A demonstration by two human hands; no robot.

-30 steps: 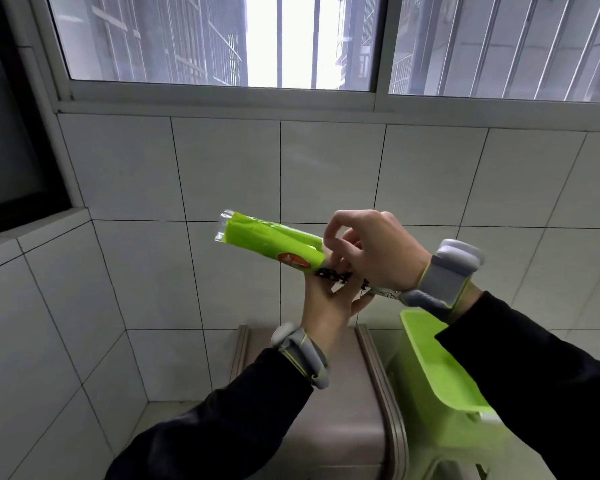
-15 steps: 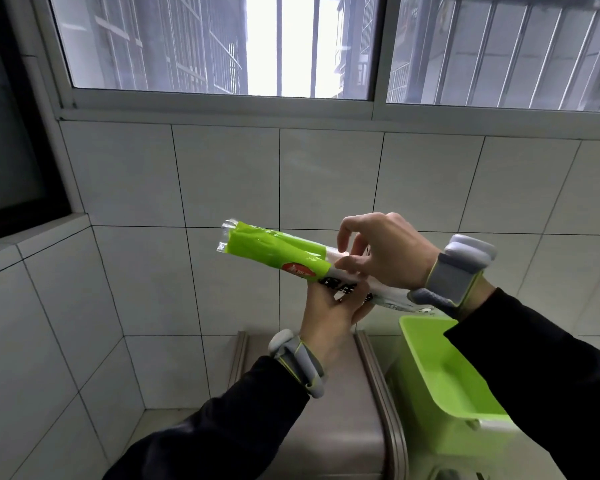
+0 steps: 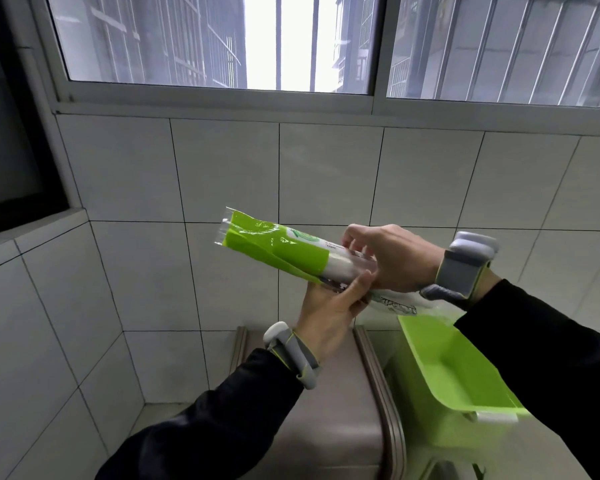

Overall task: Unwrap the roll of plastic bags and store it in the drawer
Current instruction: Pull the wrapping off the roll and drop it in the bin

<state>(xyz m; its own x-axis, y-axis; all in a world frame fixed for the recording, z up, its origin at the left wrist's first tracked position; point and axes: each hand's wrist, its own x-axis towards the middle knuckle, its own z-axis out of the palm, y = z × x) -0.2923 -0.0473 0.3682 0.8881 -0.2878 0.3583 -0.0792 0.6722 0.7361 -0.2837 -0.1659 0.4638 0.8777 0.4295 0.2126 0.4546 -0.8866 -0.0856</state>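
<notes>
I hold a long roll of plastic bags (image 3: 274,249) in a clear wrapper with a bright green label, tilted with its sealed end up and to the left. My left hand (image 3: 329,306) grips it from below near the middle. My right hand (image 3: 392,258) is on top, its fingers pinched on the wrapper at the white right part of the roll. The roll's right end is hidden behind my right hand; some crumpled printed wrapper (image 3: 397,306) hangs below that hand. No drawer can be made out for certain.
A bright green plastic bin (image 3: 465,382) stands open below my right arm. A grey-brown appliance top (image 3: 329,420) lies under my left forearm. White tiled walls (image 3: 222,168) enclose the corner, with a barred window (image 3: 291,43) above.
The roll has turned in my hands, showing more of its white part and the green label's other face. My right hand's fingers have shifted along the wrapper. The view tilted down a little.
</notes>
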